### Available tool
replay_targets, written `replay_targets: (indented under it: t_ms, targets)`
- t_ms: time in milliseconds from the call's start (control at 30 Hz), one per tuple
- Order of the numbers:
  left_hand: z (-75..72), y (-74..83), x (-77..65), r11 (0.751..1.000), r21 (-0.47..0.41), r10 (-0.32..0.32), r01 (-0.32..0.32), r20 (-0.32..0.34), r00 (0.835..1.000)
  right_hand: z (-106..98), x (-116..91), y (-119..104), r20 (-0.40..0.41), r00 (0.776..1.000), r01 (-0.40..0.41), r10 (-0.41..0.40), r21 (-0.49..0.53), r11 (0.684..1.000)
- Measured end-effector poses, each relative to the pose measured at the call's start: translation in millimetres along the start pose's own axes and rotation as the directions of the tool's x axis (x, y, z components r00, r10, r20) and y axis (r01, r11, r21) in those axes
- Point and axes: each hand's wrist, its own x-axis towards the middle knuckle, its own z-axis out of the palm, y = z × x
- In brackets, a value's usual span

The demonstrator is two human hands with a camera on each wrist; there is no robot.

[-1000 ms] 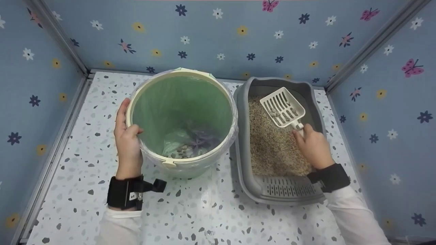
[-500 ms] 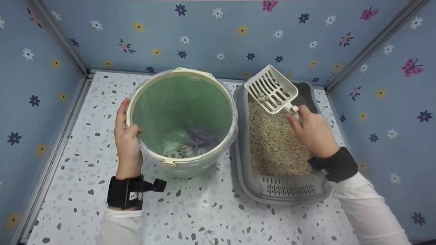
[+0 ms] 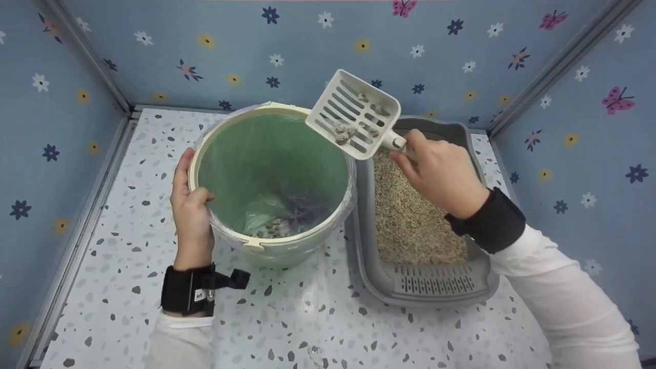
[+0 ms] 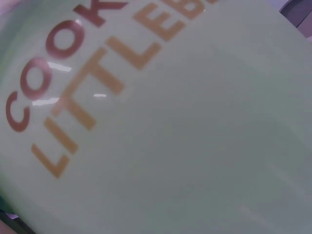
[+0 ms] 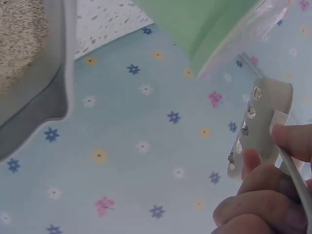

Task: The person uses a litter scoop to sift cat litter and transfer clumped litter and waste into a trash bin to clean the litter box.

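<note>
My right hand (image 3: 441, 171) grips the handle of a white slotted litter scoop (image 3: 353, 110). Several grey clumps (image 3: 344, 134) lie on the scoop, whose left part is over the back right rim of a green trash bin (image 3: 271, 154). With its thumb over the rim, my left hand (image 3: 193, 215) holds the bin's left side. A clear bag lines the bin, and loose clumps (image 3: 279, 227) lie on its bottom beside something purplish. In the left wrist view the bin's wall (image 4: 170, 122) with printed letters fills the picture. The right wrist view shows the scoop (image 5: 265, 112) edge-on.
To the bin's right stands a grey litter box (image 3: 366, 256) holding brown granular litter (image 3: 417, 220), partly under my right forearm. Both stand on a white speckled surface (image 3: 302, 328). Blue flowered panels (image 3: 307, 46) rise at the back and on both sides.
The scoop with its clumps has risen from above the litter and moved left, up to the bin's right rim, in my right hand. My left hand and the bin have stayed in place.
</note>
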Motion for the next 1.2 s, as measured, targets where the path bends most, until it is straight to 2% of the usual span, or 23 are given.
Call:
replay_targets:
  t_ms: [133,267,367,500,600,700,800,900,1200]
  targets:
    - [0.3,0.5,-0.2,1.0,-0.001,-0.007,0.007,0.005,1.0,3,9,-15,-0.035,0.992,0.122,-0.125,-0.078,0.989]
    - [0.2,-0.3,-0.3,1.0,0.0,-0.001,0.001,0.006,1.0,7,17,-27,-0.05,0.97,0.227,-0.24,-0.183,0.957]
    - [0.1,-1.5,-0.4,1.0,0.002,0.008,-0.008,0.009,1.0,6,20,-33,-0.045,0.945,0.302,-0.325,-0.267,0.915]
    - [0.3,-1.4,-0.4,1.0,0.005,0.015,-0.015,0.017,1.0,1,22,-36,-0.055,0.891,0.399,-0.45,-0.376,0.836]
    - [0.4,-1.1,0.0,1.0,0.009,0.018,-0.019,0.02,1.0,-3,21,-36,-0.072,0.854,0.437,-0.515,-0.438,0.786]
    - [0.4,-0.9,0.7,1.0,0.009,0.017,-0.017,0.011,1.0,-7,19,-36,-0.081,0.837,0.448,-0.542,-0.468,0.762]
    - [0.3,-0.7,1.3,1.0,0.013,0.014,-0.014,-0.002,1.0,-9,18,-35,-0.093,0.831,0.45,-0.549,-0.467,0.761]
    - [-0.2,-0.9,1.8,1.0,0.012,0.011,-0.011,-0.008,1.0,-10,17,-33,-0.119,0.832,0.443,-0.542,-0.447,0.777]
    - [-0.4,-1.0,1.1,1.0,0.008,0.008,-0.008,-0.006,1.0,-7,9,-17,-0.264,0.869,0.334,-0.418,-0.31,0.89]
